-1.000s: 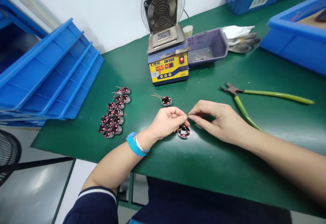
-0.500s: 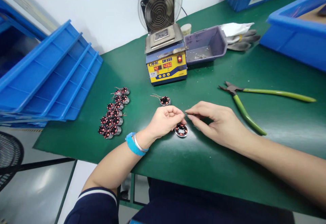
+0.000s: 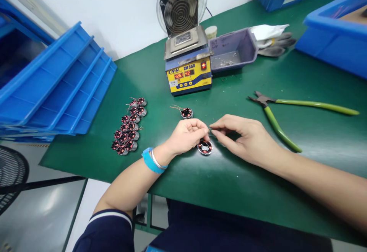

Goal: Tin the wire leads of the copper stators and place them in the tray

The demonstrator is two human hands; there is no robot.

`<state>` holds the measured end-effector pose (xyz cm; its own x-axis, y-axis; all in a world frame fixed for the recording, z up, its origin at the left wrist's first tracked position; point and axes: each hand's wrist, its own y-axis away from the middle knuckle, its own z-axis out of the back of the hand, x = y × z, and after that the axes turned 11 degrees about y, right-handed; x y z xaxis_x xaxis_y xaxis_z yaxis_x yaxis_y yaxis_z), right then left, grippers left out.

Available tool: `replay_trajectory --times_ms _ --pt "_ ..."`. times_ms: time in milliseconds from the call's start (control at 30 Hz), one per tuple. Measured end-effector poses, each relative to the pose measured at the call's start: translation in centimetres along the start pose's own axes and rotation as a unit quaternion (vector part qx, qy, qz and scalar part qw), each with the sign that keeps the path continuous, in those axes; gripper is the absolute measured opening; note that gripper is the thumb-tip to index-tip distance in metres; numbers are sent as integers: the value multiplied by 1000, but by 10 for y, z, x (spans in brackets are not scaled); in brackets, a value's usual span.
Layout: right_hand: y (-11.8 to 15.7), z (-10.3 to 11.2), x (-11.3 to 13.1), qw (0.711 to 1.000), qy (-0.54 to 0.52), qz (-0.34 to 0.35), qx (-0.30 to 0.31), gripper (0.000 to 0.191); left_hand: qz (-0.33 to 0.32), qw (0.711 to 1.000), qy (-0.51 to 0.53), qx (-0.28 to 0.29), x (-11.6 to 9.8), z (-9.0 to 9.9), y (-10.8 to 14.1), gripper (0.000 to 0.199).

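A small motor stator (image 3: 205,147), a metal ring with copper coils and a black core, sits under my fingers above the green table. My left hand (image 3: 190,135) is closed in a pinch just above it, on its thin wire leads, which the fingers mostly hide. From the right, my right hand (image 3: 239,135) pinches at the wire ends, thumb and forefinger almost meeting my left fingertips. Just beyond my left hand lies another stator (image 3: 186,113), its copper leads pointing left. Several more stators (image 3: 129,127) stand in a tight cluster at the left.
A yellow and blue solder pot (image 3: 189,77) with lit digits stands at the back, a fan (image 3: 181,13) behind it. Beside it are a purple bin (image 3: 248,49) and gloves (image 3: 273,45). Green-handled cutters (image 3: 271,118) lie right. Blue crates (image 3: 63,87) stand left, a blue bin (image 3: 329,38) right.
Both hands stay at the stator with barely any movement of the fingers. The whole view has shifted slightly, and the digits on the solder pot's display have changed.
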<state>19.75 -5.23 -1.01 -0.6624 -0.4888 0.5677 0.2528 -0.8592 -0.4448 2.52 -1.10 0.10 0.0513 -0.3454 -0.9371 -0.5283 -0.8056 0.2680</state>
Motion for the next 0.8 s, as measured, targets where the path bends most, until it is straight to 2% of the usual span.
replay_trajectory --times_ms 267,600,800 --pt "1 2 2 1000 7 -5 2 13 -13 1000 2 15 1 2 0 20" --pt "0 3 4 999 -9 37 6 19 26 999 -6 28 -4 2 2 20" --pt "0 2 2 1000 14 10 25 16 21 999 7 35 -3 2 3 23"
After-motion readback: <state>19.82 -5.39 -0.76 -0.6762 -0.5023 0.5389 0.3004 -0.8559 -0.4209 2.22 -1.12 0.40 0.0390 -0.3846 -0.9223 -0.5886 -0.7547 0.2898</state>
